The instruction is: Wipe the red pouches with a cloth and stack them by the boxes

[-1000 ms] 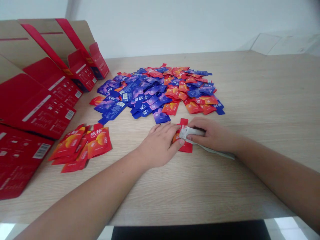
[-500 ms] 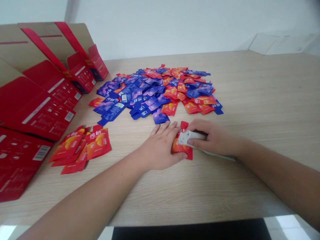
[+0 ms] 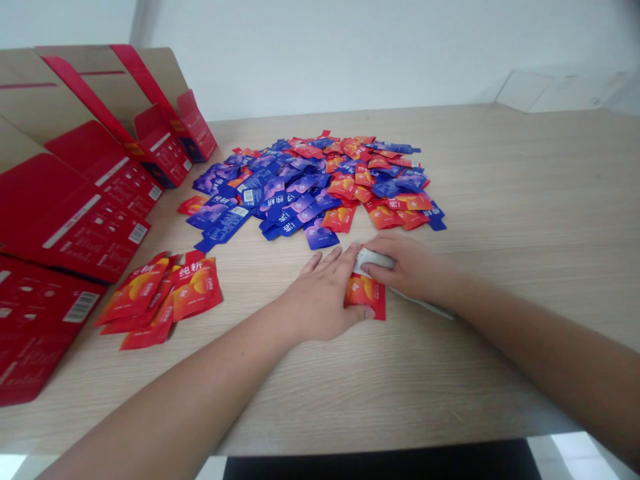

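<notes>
A red and orange packet (image 3: 367,295) lies flat on the table in front of me, its upper end covered. My left hand (image 3: 323,293) rests along its left side with fingers stretched out and the thumb on its lower edge. A folded white cloth (image 3: 374,258) is gripped in my right hand (image 3: 407,265), which presses it onto the packet's upper part. Part of the cloth trails out beneath that wrist. Left of my hands, several similar red packets (image 3: 196,288) lie in a small overlapping pile.
Farther back spreads a large heap of blue packets (image 3: 323,235) and red packets (image 3: 340,218). Red cardboard boxes (image 3: 95,220) with raised flaps line the left side. The wooden table (image 3: 525,267) meets a white wall (image 3: 375,60) behind.
My right hand and the cloth have moved up and slightly left over the packet, exposing its lower middle and covering its top. My left hand has stayed almost still.
</notes>
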`<state>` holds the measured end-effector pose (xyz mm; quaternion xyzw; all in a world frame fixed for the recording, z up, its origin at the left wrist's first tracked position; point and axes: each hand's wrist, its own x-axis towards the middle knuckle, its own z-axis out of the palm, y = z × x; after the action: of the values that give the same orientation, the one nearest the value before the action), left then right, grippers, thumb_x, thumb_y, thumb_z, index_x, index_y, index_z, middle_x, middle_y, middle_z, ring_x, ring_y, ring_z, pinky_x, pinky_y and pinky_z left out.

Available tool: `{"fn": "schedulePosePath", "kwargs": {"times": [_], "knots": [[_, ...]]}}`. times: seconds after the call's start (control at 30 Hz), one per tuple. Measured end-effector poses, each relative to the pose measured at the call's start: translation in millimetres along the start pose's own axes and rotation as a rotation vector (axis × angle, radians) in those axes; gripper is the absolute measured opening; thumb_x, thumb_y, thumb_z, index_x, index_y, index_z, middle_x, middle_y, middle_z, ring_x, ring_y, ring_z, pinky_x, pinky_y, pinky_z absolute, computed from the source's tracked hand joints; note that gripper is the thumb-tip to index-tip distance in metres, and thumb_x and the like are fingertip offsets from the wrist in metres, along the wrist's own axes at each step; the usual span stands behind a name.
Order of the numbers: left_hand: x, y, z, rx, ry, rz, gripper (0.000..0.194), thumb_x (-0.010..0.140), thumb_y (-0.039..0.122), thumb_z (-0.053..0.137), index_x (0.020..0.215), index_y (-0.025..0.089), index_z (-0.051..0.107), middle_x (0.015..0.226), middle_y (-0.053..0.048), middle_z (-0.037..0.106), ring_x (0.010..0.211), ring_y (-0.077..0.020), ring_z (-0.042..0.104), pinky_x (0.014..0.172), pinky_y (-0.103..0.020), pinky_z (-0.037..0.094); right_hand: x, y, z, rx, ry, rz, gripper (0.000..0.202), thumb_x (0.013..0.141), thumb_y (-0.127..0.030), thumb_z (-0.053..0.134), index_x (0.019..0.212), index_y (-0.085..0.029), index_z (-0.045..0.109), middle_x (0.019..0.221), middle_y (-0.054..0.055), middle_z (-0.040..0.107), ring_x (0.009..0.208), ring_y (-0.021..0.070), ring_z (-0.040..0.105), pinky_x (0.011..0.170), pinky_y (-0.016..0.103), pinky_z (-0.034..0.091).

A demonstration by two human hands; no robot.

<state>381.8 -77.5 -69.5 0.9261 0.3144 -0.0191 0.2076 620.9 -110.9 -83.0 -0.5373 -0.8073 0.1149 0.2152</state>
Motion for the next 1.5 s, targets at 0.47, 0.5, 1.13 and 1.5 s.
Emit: {"fn": "schedulePosePath", "kwargs": {"times": [0.47,0.5,1.13,1.5], "knots": [[-1.0,-0.2,0.0,-0.018,0.034,-0.014,0.118,0.093,0.074,0.066,0.174,0.010,0.011,0.180,-0.021,0.019,0.168,-0.0379,0.018,0.136,-0.054,0.017,-9.6,2.3,-15.6,0.111,0.087,0.017,0.020,0.098,-0.040,0.069,0.111,-0.025,0.071,0.109,0.007,0.075,0.100,0.0271,0.070,0.090,0.043,0.056],[-0.8,-0.7,0.5,-0.021,0.041,-0.009,0.118,0.092,0.074,0.067,0.174,0.010,0.012,0.179,-0.021,0.020,0.168,-0.0375,0.019,0.136,-0.054,0.017,-12.2,-3.8,-17.7,0.162,0.001,-0.047,0.018,0.097,-0.038,0.071,0.110,-0.025,0.072,0.109,0.006,0.075,0.101,0.0267,0.070,0.091,0.042,0.056],[-0.9,6.5,-2.4,0.020,0.025,-0.059,0.120,0.093,0.073,0.071,0.174,0.006,0.014,0.178,-0.023,0.021,0.167,-0.0398,0.021,0.135,-0.057,0.021,4.8,7.6,2.5,-0.103,0.049,0.095,0.022,0.103,-0.038,0.062,0.109,-0.020,0.072,0.108,0.012,0.072,0.104,0.0303,0.067,0.093,0.044,0.053],[0.7,2.2,0.1,0.047,0.053,-0.055,0.120,0.089,0.082,0.067,0.170,0.002,0.031,0.177,-0.027,0.021,0.167,-0.0390,0.021,0.136,-0.050,0.020,-5.8,-4.9,-13.8,0.149,-0.024,-0.111,0.017,0.101,-0.035,0.066,0.113,-0.023,0.071,0.112,0.009,0.073,0.104,0.0279,0.068,0.094,0.043,0.055]]}}
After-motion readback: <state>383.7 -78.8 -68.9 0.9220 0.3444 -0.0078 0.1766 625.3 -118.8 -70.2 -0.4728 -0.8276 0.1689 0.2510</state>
